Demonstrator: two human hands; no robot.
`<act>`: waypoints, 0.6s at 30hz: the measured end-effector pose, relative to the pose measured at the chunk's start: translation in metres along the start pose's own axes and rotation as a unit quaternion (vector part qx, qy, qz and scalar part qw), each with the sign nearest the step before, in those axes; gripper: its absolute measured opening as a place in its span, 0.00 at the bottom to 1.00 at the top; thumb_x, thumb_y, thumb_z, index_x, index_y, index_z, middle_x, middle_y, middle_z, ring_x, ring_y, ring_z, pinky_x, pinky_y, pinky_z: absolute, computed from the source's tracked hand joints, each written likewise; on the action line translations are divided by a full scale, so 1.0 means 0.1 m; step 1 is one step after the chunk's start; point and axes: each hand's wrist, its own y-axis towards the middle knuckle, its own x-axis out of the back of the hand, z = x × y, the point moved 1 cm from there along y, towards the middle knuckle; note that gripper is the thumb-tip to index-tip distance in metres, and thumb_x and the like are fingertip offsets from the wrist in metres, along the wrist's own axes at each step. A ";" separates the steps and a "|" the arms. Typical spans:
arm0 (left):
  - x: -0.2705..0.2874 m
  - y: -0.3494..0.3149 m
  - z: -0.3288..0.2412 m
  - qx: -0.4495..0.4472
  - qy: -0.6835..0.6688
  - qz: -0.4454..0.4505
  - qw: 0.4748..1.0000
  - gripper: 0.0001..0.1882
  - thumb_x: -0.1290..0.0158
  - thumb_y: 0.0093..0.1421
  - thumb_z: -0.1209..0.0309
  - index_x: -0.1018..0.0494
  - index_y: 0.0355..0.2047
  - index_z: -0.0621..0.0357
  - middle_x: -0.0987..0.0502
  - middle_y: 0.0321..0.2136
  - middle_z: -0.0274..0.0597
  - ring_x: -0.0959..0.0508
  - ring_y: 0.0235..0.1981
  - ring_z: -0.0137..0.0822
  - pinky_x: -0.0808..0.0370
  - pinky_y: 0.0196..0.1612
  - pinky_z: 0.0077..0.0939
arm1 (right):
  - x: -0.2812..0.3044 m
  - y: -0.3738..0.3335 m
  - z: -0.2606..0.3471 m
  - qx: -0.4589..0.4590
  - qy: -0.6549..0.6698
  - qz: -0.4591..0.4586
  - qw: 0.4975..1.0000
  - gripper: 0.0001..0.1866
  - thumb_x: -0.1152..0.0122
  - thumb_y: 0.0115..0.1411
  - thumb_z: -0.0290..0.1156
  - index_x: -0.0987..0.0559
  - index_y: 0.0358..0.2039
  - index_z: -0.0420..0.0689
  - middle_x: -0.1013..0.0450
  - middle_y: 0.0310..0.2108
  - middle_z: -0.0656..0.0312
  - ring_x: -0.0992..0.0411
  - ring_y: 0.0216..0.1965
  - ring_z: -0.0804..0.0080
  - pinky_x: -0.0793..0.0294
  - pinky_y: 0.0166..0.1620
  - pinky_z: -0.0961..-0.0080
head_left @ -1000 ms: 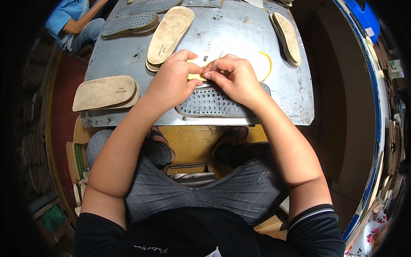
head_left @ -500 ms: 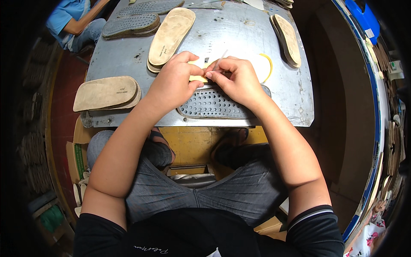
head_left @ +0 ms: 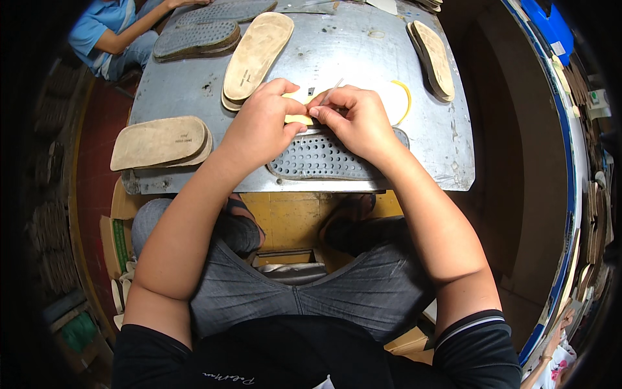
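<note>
Over the near part of the metal table, my two hands meet at a pale insole-shaped piece with a yellow edge (head_left: pixel 403 104). My left hand (head_left: pixel 262 123) has its fingers bent, index finger and thumb on the yellow end of that piece. Closed in a pinch, my right hand (head_left: pixel 357 120) grips a thin translucent strip (head_left: pixel 334 89), whose upper end sticks out above the fingers. My fingertips hide what the strip's lower end touches. Just below the hands lies a dark grey insole with rows of holes (head_left: pixel 324 159), partly covered by my right wrist.
Beige insoles lie stacked at the left edge (head_left: pixel 159 141), beyond my left hand (head_left: pixel 259 52) and at the far right (head_left: pixel 433 61). Grey perforated insoles (head_left: pixel 194 40) rest at the far left, near a seated person in blue (head_left: pixel 107 32). A blue-edged shelf stands right.
My hands keep nearly the same pose, with only a slight shift of the view. The seated person's hand now shows at the table's far edge. Another person's arm appears at lower right.
</note>
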 end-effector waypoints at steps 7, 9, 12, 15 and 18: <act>0.00 -0.01 0.02 0.003 0.001 0.003 1.000 0.19 0.22 0.63 0.73 0.05 0.54 0.57 0.13 0.64 0.59 0.14 0.65 0.60 0.17 0.71 0.50 | 0.13 0.00 0.09 -0.057 0.049 0.048 0.996 0.06 0.24 0.78 0.25 0.08 0.44 0.34 0.08 0.42 0.61 0.17 0.40 0.83 0.15 0.47 0.76; 0.00 -0.02 0.02 -0.002 0.001 0.004 1.000 0.19 0.22 0.63 0.73 0.05 0.55 0.57 0.13 0.65 0.59 0.14 0.66 0.60 0.18 0.71 0.50 | 0.22 0.02 0.05 -0.073 0.008 -0.009 0.997 0.07 0.25 0.80 0.26 0.07 0.46 0.34 0.08 0.42 0.62 0.17 0.41 0.83 0.15 0.48 0.77; 0.02 -0.04 0.01 -0.028 0.036 0.002 0.999 0.20 0.23 0.64 0.72 0.06 0.57 0.58 0.13 0.66 0.59 0.15 0.66 0.59 0.18 0.72 0.50 | 0.41 0.05 -0.02 -0.071 -0.068 -0.129 0.987 0.09 0.27 0.82 0.31 0.06 0.52 0.39 0.10 0.36 0.64 0.15 0.39 0.82 0.16 0.47 0.76; 0.07 -0.03 0.01 -0.054 0.055 -0.013 0.997 0.24 0.24 0.66 0.72 0.08 0.62 0.57 0.13 0.66 0.59 0.15 0.66 0.58 0.18 0.72 0.49 | 0.67 0.06 0.09 -0.097 -0.188 -0.162 0.964 0.09 0.34 0.86 0.33 0.08 0.56 0.47 0.13 0.28 0.58 0.14 0.32 0.76 0.18 0.43 0.73; 0.09 0.01 -0.03 -0.056 0.014 -0.031 0.998 0.29 0.25 0.68 0.72 0.12 0.69 0.56 0.13 0.66 0.59 0.15 0.66 0.58 0.18 0.72 0.48 | 0.85 0.11 -0.07 -0.016 -0.354 -0.178 0.918 0.08 0.30 0.79 0.31 0.12 0.52 0.41 0.10 0.39 0.44 0.10 0.46 0.43 0.13 0.53 0.51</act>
